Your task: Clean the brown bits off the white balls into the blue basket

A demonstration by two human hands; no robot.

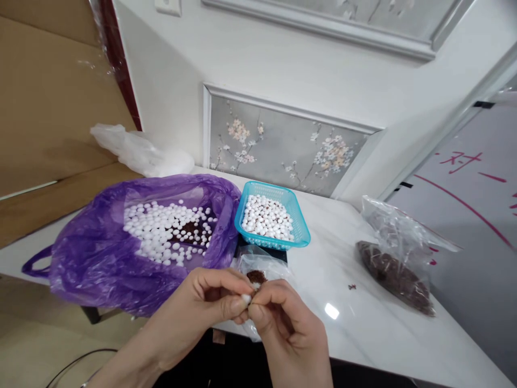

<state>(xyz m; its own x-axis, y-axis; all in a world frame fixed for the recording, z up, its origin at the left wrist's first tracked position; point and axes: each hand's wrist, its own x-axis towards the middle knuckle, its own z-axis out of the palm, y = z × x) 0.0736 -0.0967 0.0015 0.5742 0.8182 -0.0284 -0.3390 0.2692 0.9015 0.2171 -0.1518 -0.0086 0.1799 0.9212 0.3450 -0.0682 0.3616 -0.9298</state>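
In the head view my left hand [216,296] pinches a small white ball [246,298] between thumb and forefinger. My right hand [286,318] meets it at the fingertips, thumb and forefinger pressed together; whatever they pinch is too small to make out. Just behind the fingers lies a clear plastic bag [278,272] with reddish-brown bits [256,276] inside. To the left spreads an open purple plastic bag [97,258] holding many white balls [155,231] and some dark brown material. A blue basket [301,226] full of white balls [266,218] stands beyond my hands.
A clear zip bag [398,272] of dark brown material lies on the white table [323,280] at right, with a few brown bits [352,286] nearby. A white plastic bag [145,153] sits at back left beside cardboard [52,97]. A whiteboard [476,231] leans at right.
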